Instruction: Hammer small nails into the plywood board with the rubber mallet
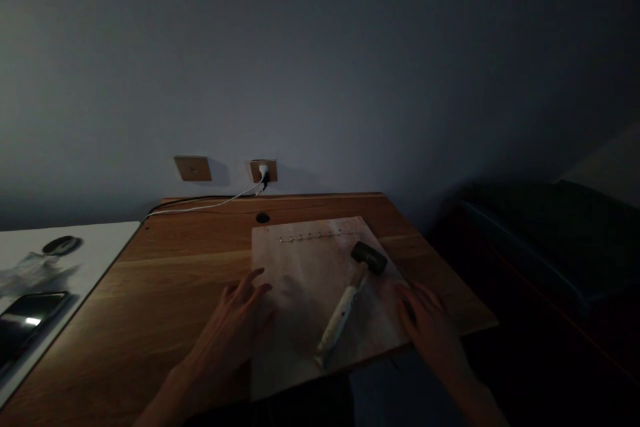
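A pale wooden board (305, 273) lies on the brown wooden desk (175, 287), with a row of several small nails (315, 235) standing near its far edge. A hammer (350, 300) with a dark head and light handle rests diagonally on the board. My left hand (235, 327) lies at the board's left edge, fingers stretched out and apart, holding nothing. My right hand (427, 330) rests at the board's right edge, fingers extended, a little to the right of the hammer handle. Neither hand touches the hammer.
A white cable (210, 205) runs from a plug in a wall socket (263, 171) along the desk's back. A cable hole (263, 217) sits behind the board. A white table (100, 247) at left holds a phone (30, 323). Dark furniture (550, 240) stands at right.
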